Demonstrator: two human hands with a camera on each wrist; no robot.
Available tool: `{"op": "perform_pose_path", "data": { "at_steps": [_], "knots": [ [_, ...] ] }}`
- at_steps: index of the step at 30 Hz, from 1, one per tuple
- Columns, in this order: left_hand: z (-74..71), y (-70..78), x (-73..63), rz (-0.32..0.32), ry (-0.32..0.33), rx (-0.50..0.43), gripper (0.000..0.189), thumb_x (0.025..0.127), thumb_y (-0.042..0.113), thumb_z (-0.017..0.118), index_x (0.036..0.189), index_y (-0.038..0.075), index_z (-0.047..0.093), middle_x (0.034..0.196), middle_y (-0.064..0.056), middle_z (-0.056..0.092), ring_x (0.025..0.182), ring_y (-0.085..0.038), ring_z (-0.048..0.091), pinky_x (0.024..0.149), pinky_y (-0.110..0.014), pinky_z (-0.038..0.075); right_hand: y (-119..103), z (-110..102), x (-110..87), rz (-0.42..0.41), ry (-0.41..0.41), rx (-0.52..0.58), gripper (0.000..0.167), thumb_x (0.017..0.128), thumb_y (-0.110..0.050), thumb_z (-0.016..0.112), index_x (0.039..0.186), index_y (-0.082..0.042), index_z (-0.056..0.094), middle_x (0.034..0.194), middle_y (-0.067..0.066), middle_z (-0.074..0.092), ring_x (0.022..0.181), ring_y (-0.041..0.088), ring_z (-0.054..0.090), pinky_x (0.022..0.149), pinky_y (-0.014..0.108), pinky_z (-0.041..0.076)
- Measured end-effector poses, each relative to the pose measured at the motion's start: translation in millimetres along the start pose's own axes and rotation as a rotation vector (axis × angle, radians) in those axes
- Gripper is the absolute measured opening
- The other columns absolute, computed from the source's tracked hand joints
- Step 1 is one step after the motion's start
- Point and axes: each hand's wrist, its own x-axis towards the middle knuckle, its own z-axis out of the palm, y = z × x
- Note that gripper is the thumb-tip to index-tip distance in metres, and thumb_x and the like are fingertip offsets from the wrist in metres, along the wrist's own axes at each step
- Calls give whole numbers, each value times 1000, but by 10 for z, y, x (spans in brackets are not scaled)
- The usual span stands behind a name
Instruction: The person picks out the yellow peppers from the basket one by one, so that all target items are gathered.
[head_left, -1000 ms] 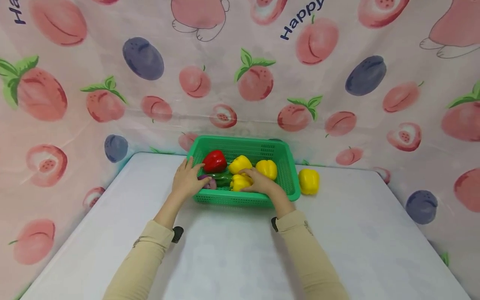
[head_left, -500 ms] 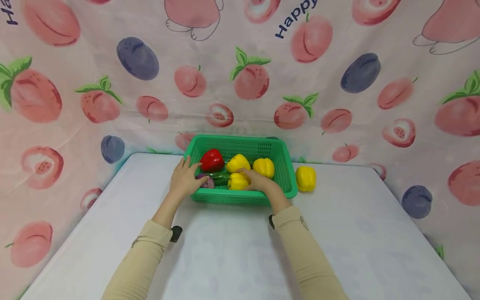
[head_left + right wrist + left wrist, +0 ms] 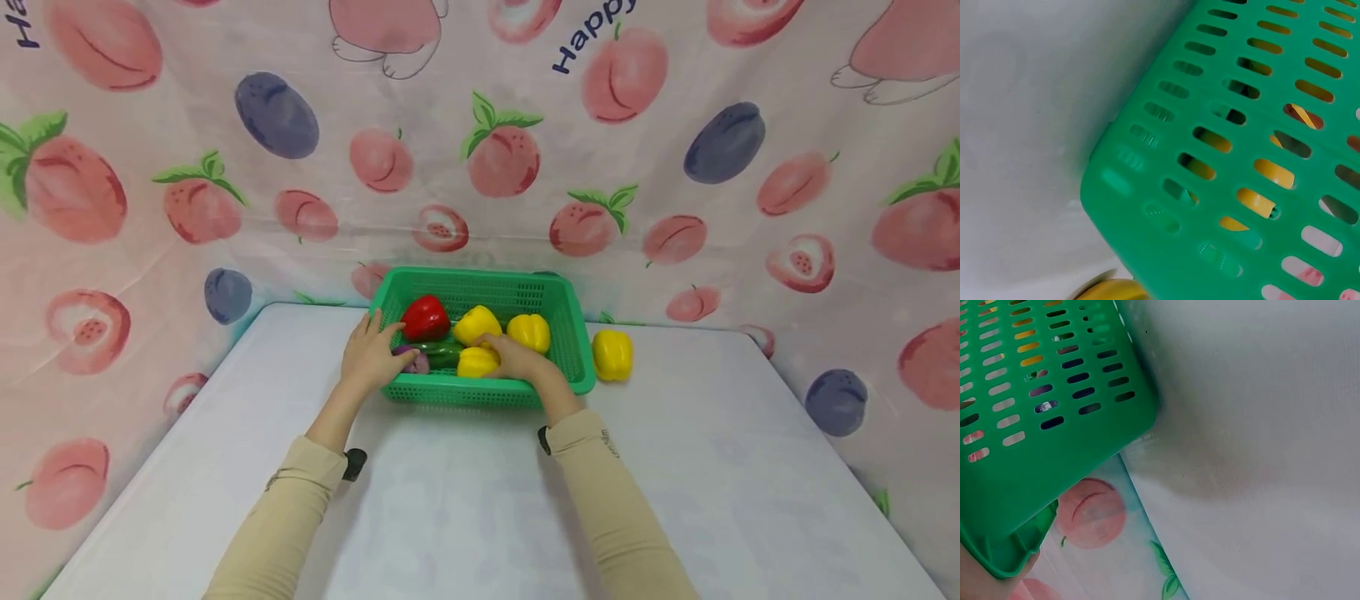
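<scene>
A green plastic basket [image 3: 480,393] stands near the back of the table. My left hand [image 3: 365,357] lies over its left rim with fingers spread, the thumb beside a purple eggplant [image 3: 416,363]. In the left wrist view, a bit of that hand [image 3: 982,578] shows by the basket's rim. Reaching over the front rim, my right hand [image 3: 517,360] holds a yellow bell pepper [image 3: 477,362] inside the basket. A cucumber [image 3: 441,353] lies left of that pepper. Behind them are a red bell pepper [image 3: 425,318] and two more yellow ones, partly covered by my fingers.
Outside the basket, close to its right end, one yellow bell pepper [image 3: 612,355] sits on the white tabletop [image 3: 450,500]; its edge also shows in the right wrist view. A fruit-printed curtain [image 3: 420,225] rises directly behind and around the table.
The head view has shifted slightly. Both hands keep nearly the same places at the basket, and the vegetables stay where they were.
</scene>
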Motion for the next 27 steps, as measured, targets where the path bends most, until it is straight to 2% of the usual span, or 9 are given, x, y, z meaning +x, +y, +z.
{"op": "perform_pose_path", "data": {
  "at_steps": [6, 11, 15, 19, 23, 27],
  "knots": [
    [15, 0, -5, -1, -7, 2, 62, 90, 43, 55, 139, 8, 45, 154, -27, 16, 143, -45, 10, 117, -56, 15, 12, 15, 2, -15, 9, -32, 59, 86, -21, 68, 134, 4, 45, 134, 21, 51, 121, 32, 50, 104, 43, 41],
    [5, -13, -19, -8, 7, 7, 61, 90, 43, 56, 139, 8, 46, 153, -28, 18, 143, -44, 12, 116, -55, 16, -26, 13, 7, 2, 32, -2, 67, 84, -28, 69, 134, 8, 43, 135, 23, 48, 121, 32, 49, 104, 44, 42],
    [-6, -15, -13, -4, 9, 12, 61, 90, 43, 56, 139, 8, 46, 153, -27, 19, 142, -44, 14, 116, -55, 17, -22, 20, 11, 22, 69, 52, 75, 81, -33, 71, 136, 6, 40, 137, 21, 47, 122, 31, 48, 105, 44, 41],
    [-13, -24, 6, 0, 7, 5, 62, 90, 44, 56, 139, 8, 46, 153, -27, 18, 143, -44, 13, 117, -54, 16, -12, 16, 22, 33, 125, 97, 78, 78, -38, 73, 136, 2, 41, 134, 17, 51, 116, 28, 51, 101, 43, 44],
    [-12, -27, 21, 1, 17, 14, 62, 89, 43, 56, 138, 7, 47, 153, -27, 19, 143, -44, 13, 117, -54, 16, -13, 3, 14, 35, 172, 111, 79, 77, -40, 73, 136, -1, 38, 129, 16, 54, 106, 26, 54, 94, 41, 48],
    [6, -25, 24, 8, 10, 25, 61, 89, 43, 56, 138, 7, 47, 153, -27, 19, 142, -45, 14, 116, -55, 17, -24, -4, -5, 55, 208, 111, 81, 76, -40, 74, 136, -3, 36, 128, 18, 54, 104, 26, 56, 92, 40, 49]
  ]
}}
